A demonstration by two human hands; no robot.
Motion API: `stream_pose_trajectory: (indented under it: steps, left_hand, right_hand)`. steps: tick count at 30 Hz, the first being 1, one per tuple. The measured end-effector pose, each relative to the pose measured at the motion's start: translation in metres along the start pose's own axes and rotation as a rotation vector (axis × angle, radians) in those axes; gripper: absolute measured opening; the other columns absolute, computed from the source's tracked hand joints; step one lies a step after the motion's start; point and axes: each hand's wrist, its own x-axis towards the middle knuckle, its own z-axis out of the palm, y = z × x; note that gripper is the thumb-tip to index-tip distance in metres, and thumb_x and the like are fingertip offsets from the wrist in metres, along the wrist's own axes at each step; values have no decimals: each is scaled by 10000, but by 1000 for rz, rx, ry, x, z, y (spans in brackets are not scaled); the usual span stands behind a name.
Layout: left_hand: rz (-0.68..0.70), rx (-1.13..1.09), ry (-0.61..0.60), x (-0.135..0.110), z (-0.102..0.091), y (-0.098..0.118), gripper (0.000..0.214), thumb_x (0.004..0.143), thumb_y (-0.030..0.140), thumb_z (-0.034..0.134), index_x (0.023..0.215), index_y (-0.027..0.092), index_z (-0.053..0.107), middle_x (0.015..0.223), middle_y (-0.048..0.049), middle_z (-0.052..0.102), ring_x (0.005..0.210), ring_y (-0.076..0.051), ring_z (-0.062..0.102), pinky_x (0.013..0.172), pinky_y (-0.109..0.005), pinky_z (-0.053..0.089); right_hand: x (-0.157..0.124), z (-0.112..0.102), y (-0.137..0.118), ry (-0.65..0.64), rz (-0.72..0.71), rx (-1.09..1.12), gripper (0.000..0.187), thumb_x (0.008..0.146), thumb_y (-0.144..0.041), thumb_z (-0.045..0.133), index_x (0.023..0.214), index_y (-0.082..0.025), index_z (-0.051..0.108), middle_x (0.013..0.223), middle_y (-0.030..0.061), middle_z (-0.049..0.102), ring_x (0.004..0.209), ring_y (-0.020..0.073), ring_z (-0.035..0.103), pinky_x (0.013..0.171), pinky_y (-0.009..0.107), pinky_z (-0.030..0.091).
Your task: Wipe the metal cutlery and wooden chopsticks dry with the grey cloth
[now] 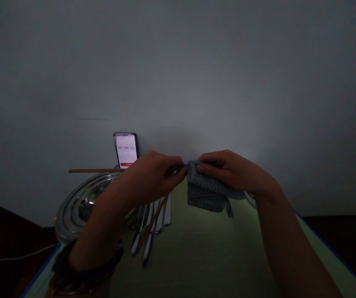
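My left hand (pixel 153 176) is closed, thumb and fingertips pinched together beside the cloth. A thin wooden chopstick (pixel 94 170) sticks out leftward from behind this hand, level and in line with its fingertips; its middle is hidden. My right hand (pixel 227 167) grips a folded grey-blue cloth (pixel 209 186), with a checked mesh part and a small loop hanging below. The cloth's left edge meets my left fingertips. Below my left hand, several metal cutlery handles (pixel 148 248) lie on the table, with a slim brownish stick among them.
A shiny round metal dish (pixel 69 215) stands at the table's left, partly behind my left arm. A phone (pixel 126 151) showing a timer leans on the grey wall (pixel 178 74). Some metal (pixel 250 199) shows by my right wrist. The greenish table (pixel 196 256) has blue edging.
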Motion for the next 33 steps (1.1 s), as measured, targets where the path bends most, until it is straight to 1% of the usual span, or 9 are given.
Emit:
stream_pose_trajectory:
  steps: [3, 6, 11, 16, 19, 23, 25, 29, 33]
  left_hand:
    - [-18, -37, 11, -3, -4, -2, 320, 874, 347, 437, 642, 153, 541, 473, 69, 382, 428, -52, 341, 464, -207, 236]
    - [-27, -56, 15, -5, -6, -3, 344, 873, 362, 447, 613, 151, 525, 462, 76, 350, 426, -46, 320, 458, -203, 224]
    - [-49, -46, -13, -5, -7, 0, 373, 861, 399, 447, 596, 151, 535, 460, 68, 361, 431, -50, 324, 458, -207, 217]
    - [-104, 1, -59, -4, -8, -1, 367, 835, 442, 461, 630, 162, 582, 489, 50, 422, 457, -61, 365, 472, -210, 227]
    - [-117, 4, -91, -6, -7, -5, 425, 836, 486, 438, 599, 158, 566, 469, 53, 388, 447, -61, 354, 461, -212, 218]
    - [-126, 6, -117, -8, -6, -6, 466, 840, 519, 413, 577, 159, 547, 461, 56, 359, 437, -61, 336, 447, -214, 209]
    - [-133, 14, -118, -7, -6, -4, 458, 838, 513, 418, 575, 163, 551, 459, 54, 364, 435, -63, 342, 448, -215, 211]
    - [-119, 38, -146, -3, -4, 1, 347, 840, 399, 439, 641, 175, 613, 494, 37, 453, 453, -72, 390, 469, -215, 239]
    - [-70, 6, -167, -2, 1, 2, 299, 855, 356, 433, 762, 184, 659, 584, 12, 570, 513, -88, 470, 510, -213, 291]
  right_hand:
    - [-4, -6, 0, -17, 18, 34, 265, 874, -361, 443, 856, -163, 618, 716, -21, 572, 624, 69, 484, 579, 188, 372]
    - [-6, -8, -1, -26, 33, 74, 264, 871, -362, 447, 860, -160, 618, 723, -18, 569, 619, 68, 480, 574, 186, 379]
    - [-5, -4, -3, -73, 62, 133, 259, 867, -363, 450, 860, -158, 608, 718, -18, 557, 610, 68, 474, 533, 181, 369]
    - [-2, 1, -5, -98, 66, 61, 276, 860, -384, 451, 867, -157, 608, 666, -24, 527, 567, 68, 437, 495, 187, 334]
    - [-4, -2, -3, -134, 76, 50, 295, 862, -398, 439, 894, -156, 605, 689, -13, 541, 580, 76, 448, 496, 191, 341]
    - [-9, -9, 0, -95, 92, 62, 290, 866, -396, 431, 886, -164, 605, 714, -7, 557, 606, 83, 477, 521, 195, 359]
    - [-9, -8, -3, -80, 97, 56, 290, 870, -395, 421, 874, -169, 603, 702, -12, 553, 597, 82, 475, 520, 196, 354]
    - [-1, 3, -12, -93, 95, -94, 291, 870, -386, 420, 821, -163, 601, 651, -17, 543, 555, 76, 448, 521, 208, 325]
    - [2, 6, -12, -142, 66, -160, 275, 877, -364, 414, 867, -160, 599, 679, -6, 574, 568, 83, 467, 562, 225, 335]
